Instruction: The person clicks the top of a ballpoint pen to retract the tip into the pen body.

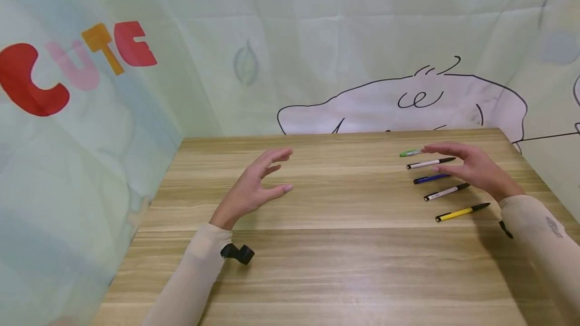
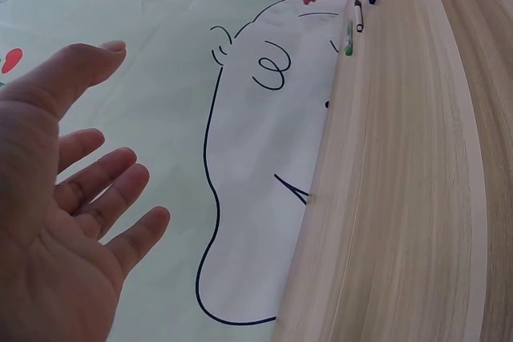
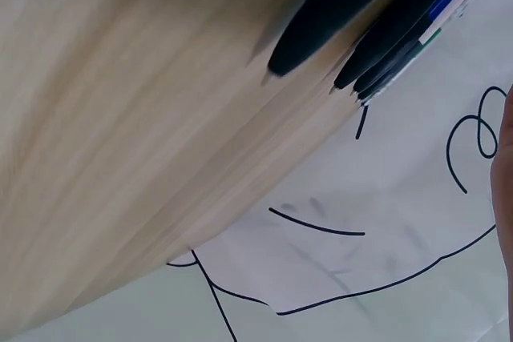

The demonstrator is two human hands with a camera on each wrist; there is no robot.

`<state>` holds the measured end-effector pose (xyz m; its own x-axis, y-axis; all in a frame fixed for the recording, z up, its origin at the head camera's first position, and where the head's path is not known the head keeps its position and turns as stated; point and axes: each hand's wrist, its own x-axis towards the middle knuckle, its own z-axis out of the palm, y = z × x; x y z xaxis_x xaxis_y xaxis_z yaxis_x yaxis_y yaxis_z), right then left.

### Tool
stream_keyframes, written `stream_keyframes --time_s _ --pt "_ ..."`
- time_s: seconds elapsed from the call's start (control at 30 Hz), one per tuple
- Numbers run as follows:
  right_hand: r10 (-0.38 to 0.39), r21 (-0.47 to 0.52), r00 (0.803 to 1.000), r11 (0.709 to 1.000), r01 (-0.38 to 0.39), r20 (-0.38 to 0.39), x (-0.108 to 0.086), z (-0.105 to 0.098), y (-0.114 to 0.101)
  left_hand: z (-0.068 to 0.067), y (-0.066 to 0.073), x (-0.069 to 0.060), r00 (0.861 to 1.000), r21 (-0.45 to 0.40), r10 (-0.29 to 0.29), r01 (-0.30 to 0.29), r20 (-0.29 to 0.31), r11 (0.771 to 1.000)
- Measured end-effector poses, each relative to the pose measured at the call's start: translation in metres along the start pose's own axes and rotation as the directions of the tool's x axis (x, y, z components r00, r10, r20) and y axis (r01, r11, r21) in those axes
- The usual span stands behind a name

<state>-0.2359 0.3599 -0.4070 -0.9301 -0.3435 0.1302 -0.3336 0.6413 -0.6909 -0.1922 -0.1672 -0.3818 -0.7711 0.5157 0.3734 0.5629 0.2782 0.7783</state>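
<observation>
In the head view several pens lie in a slanting column on the right half of the table: a green pen [image 1: 410, 153] farthest back, then a white pen [image 1: 421, 165], a blue pen [image 1: 428, 179], a second white pen [image 1: 444, 193] and a yellow pen [image 1: 459, 213] nearest the front. My right hand [image 1: 476, 167] hovers over their right ends, fingers and thumb spread apart, holding nothing; it hides part of the blue pen. Over the left half of the table, my left hand [image 1: 254, 182] is raised with relaxed fingers and nothing in it.
The wood-grain table [image 1: 317, 265] meets a pale printed cloth [image 1: 308, 54] at its back and left sides. Coloured letters and a line-drawn animal decorate the cloth. A small black device [image 1: 237, 253] is strapped at the left wrist.
</observation>
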Motion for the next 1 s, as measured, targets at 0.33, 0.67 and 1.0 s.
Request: stream_keyframes --time_s 0.33,0.67,1.0 --pt "0.062 -0.036 0.998 0.997 -0.062 0.012 0.009 -0.003 0.009 0.000 0.000 0.000 1.000 -0.007 -0.015 0.015 0.004 1.000" --pt "0.068 -0.055 0.997 0.996 -0.067 0.022 0.022 -0.002 0.019 -0.001 -0.001 0.000 1.000 0.006 -0.013 0.013 0.005 1.000" --pt "0.084 -0.049 0.996 0.995 -0.083 0.027 0.032 -0.006 0.033 -0.001 0.002 0.000 1.000 0.048 -0.018 0.017 0.006 0.999"
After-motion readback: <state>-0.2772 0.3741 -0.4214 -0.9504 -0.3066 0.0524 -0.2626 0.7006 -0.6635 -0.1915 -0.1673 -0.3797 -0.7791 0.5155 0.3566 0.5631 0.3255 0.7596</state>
